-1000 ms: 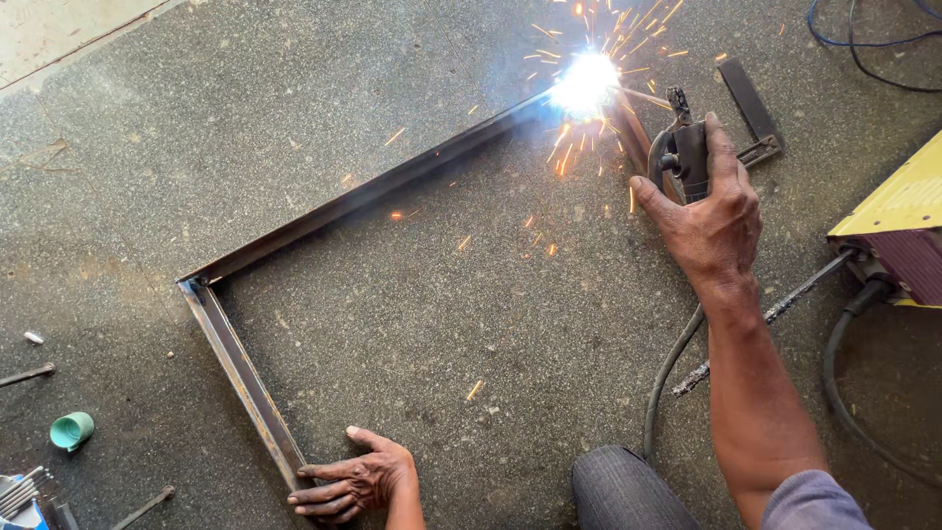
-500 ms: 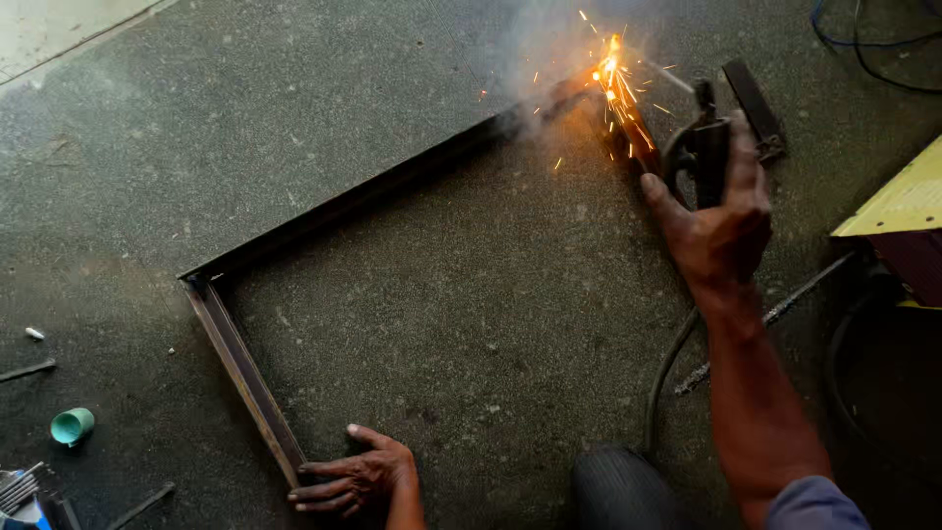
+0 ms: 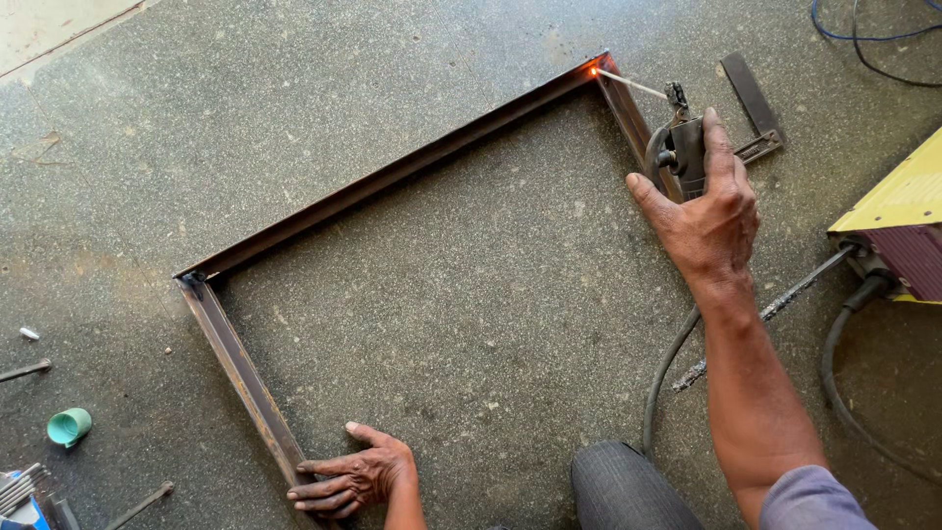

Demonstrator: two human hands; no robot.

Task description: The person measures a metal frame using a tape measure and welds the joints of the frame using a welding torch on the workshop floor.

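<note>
Steel frame (image 3: 392,177): flat on the concrete floor (image 3: 471,314), three bars in view, the gap facing the person. Glows orange at the far right corner joint (image 3: 594,71), where the tip of the electrode rod (image 3: 633,85) meets it or nearly so; cannot tell which.

Likely trouble, by judgement:
- Rod sticking to the hot joint if pushed in too hard.
- Frame skewing out of square if the near bar slips under the left hand (image 3: 353,479).
- Bare skin burned by the hot corner or by spatter, with no gloves on either hand.
- Cable (image 3: 662,383) catching by the knee (image 3: 628,491) and jerking the rod off the seam.

Right hand (image 3: 706,221): wraps tight around the black electrode holder (image 3: 685,147), thumb out to the left, one finger laid along the top, forearm reaching in from the lower right above the frame's right bar.

Left hand: presses down on the near end of the left bar, fingers spread and slightly bent, grasping nothing.

Farther out: a metal square (image 3: 751,103) just right of the holder, a yellow welding machine (image 3: 898,211) toward the floor's right edge, a small green cap (image 3: 69,426) toward the left.
</note>
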